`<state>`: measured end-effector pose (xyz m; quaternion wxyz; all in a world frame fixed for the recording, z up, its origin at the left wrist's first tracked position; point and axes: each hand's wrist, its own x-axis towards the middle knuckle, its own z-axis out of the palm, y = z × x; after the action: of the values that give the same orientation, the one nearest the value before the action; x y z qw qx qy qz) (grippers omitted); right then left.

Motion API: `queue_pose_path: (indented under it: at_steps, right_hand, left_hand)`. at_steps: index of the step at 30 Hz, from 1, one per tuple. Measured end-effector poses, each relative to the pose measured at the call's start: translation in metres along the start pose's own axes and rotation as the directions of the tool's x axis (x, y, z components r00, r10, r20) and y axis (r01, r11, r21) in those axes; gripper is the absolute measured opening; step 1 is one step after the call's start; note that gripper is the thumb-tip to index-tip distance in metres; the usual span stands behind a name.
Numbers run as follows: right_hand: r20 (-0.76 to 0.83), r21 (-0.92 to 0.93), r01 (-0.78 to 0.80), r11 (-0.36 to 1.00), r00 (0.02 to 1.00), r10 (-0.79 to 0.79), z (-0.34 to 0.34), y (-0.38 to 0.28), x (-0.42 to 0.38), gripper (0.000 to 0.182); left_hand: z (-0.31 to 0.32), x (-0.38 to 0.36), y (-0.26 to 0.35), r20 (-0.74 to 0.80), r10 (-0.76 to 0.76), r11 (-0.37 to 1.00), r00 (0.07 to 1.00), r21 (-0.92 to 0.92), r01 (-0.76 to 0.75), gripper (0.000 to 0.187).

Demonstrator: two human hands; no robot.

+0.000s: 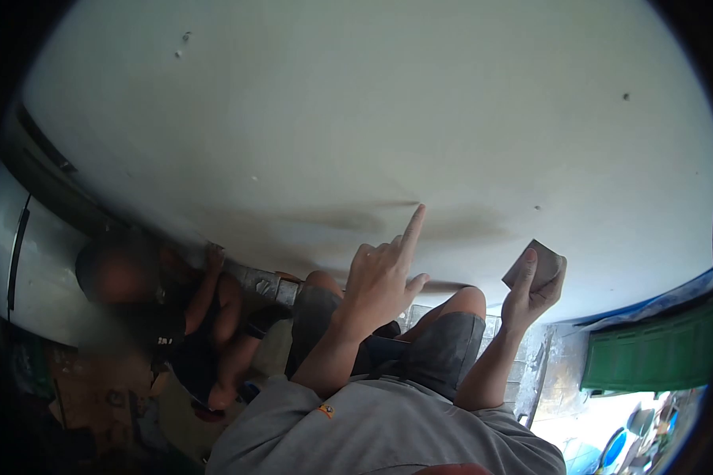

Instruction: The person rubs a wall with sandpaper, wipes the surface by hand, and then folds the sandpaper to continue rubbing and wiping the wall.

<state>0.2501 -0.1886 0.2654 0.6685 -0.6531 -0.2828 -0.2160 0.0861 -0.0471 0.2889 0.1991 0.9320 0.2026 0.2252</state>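
A broad white wall (372, 103) fills the upper view, marked by a few small dark spots. My left hand (380, 273) is raised in front of it, empty. Its index finger is stretched towards the wall with the tip at or very near the surface, the thumb sticks out, and the other fingers are curled. To the right, my right hand (535, 297) grips a flat, square, grey-brown piece of sandpaper (529, 267), thumb across its face. The sandpaper looks apart from the wall, and the fingers behind it are partly hidden.
Another person (206, 324) crouches close on my left, one hand at the wall's lower edge. A white cabinet-like panel (47, 269) stands far left. Lower right are a green corrugated panel (650, 348) and blue items (610, 447). My knees are near the wall.
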Motion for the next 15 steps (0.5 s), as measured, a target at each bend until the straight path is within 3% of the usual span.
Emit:
queue_pose_path:
  at_steps: [2,4,5,6,7,13,15]
  right_hand:
    - [-0.015,0.036,-0.016,0.999,1.0,0.017,0.004,-0.002,-0.003,0.021]
    - [0.016,0.098,-0.139,0.985,0.99,0.138,-0.003,0.022,-0.004,0.026]
    - [-0.034,0.04,-0.124,0.991,0.991,0.126,0.0,0.02,0.0,0.029]
    - [-0.027,0.043,-0.098,0.994,0.995,0.099,-0.003,0.036,0.004,0.031]
    - [-0.049,0.005,-0.145,0.989,0.988,0.145,0.0,0.036,0.007,0.033]
    - [-0.052,-0.065,-0.168,0.984,0.985,0.164,0.001,0.029,0.0,0.038]
    - [-0.062,-0.088,-0.181,0.979,0.982,0.176,0.002,0.027,0.001,0.039]
  left_hand:
    - [-0.005,-0.001,0.006,-0.126,0.011,0.992,0.992,-0.12,-0.026,0.091]
    - [-0.001,0.009,0.007,-0.171,-0.026,0.994,0.985,-0.108,0.008,0.09]
    - [0.004,0.015,0.003,-0.144,-0.057,0.998,0.988,0.017,0.06,0.089]
    - [0.01,0.02,-0.002,-0.138,-0.087,0.996,0.987,-0.043,0.082,0.088]
    - [0.014,0.024,-0.005,-0.198,-0.052,0.998,0.979,0.034,0.06,0.088]
    - [0.021,0.019,-0.002,-0.172,-0.05,0.997,0.984,0.044,0.059,0.099]
    - [0.019,0.018,-0.004,-0.096,-0.064,0.993,0.993,0.097,0.073,0.102]
